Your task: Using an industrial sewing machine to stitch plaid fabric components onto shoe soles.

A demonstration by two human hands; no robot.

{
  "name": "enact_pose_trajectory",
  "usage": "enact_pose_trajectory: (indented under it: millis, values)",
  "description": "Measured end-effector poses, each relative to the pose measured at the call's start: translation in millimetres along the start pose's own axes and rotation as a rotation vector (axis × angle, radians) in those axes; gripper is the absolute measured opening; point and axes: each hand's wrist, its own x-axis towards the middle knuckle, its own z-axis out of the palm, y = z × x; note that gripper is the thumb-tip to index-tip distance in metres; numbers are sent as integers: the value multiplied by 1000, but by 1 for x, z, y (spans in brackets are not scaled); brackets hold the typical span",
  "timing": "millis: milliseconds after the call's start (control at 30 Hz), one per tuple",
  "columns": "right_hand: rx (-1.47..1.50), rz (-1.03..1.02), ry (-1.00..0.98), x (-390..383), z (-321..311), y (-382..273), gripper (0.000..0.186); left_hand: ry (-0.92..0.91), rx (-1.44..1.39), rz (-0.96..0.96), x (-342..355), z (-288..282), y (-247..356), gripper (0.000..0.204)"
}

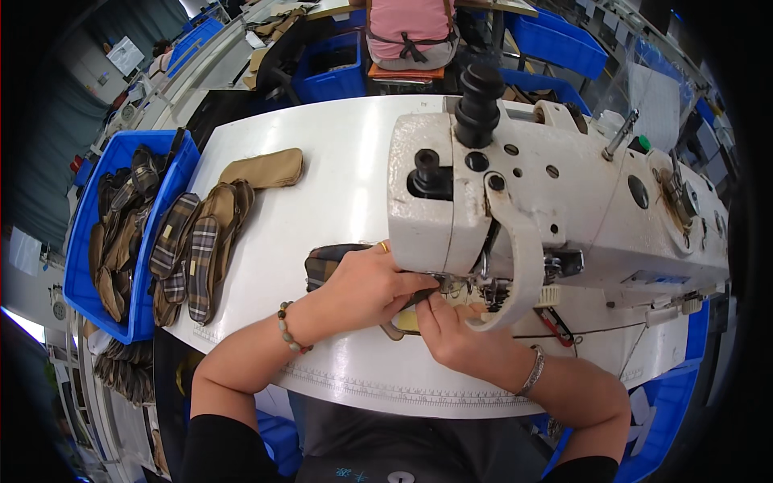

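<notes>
Bins of blue plastic surround a white sewing table. One blue bin (142,318) at the table's left holds a jumbled heap of brown and plaid fabric pieces, too tangled to count. Beyond the table, a second bin (330,84), beside a seated person in pink (411,28), has dark contents that cannot be made out. Two more stand at the upper right: a high bin (560,44), its inside hidden, and a lower bin (547,80) with brownish pieces showing.

Two bare hands work at one white sewing machine (451,193). The left hand (366,288), with one ring and a beaded bracelet, and the right hand (455,330), with a silver bracelet, both grasp a dark fabric edge (418,297) just beside the needle area. One plaid piece (322,264) lies on the table, partly under the left hand; whether it joins that edge is hidden.

Left of the hands, well apart, lies an overlapping pile with three plaid faces (203,266) visible and one plain tan piece (270,167) at its far end. One small red tool (554,324) rests near the right hand.
</notes>
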Motion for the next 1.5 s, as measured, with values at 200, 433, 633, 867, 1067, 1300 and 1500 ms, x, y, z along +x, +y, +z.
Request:
enact_pose_trajectory:
  millis: [200,433,633,867,1067,1300,1500]
  values:
    - [1,8,52,-4,5,4,12,-2,77,48,0,2,2,34]
    - [97,51,-42,-8,4,-9,7,-50,79,34,0,4,4,37]
    - [186,144,-217,-9,-9,-15,26,-65,91,26,0,2,7,35]
    - [100,102,-42,-6,3,-5,7,-116,125,-67,4,-2,10,33]
    - [89,88,-60,-5,-3,0,9,-56,137,38,2,-10,12,30]
    - [157,78,-84,-9,-5,-5,10,-92,56,-38,2,-13,10,28]
    - [137,81,-38,-8,-2,-5,13,-115,66,-88,3,-11,15,23]
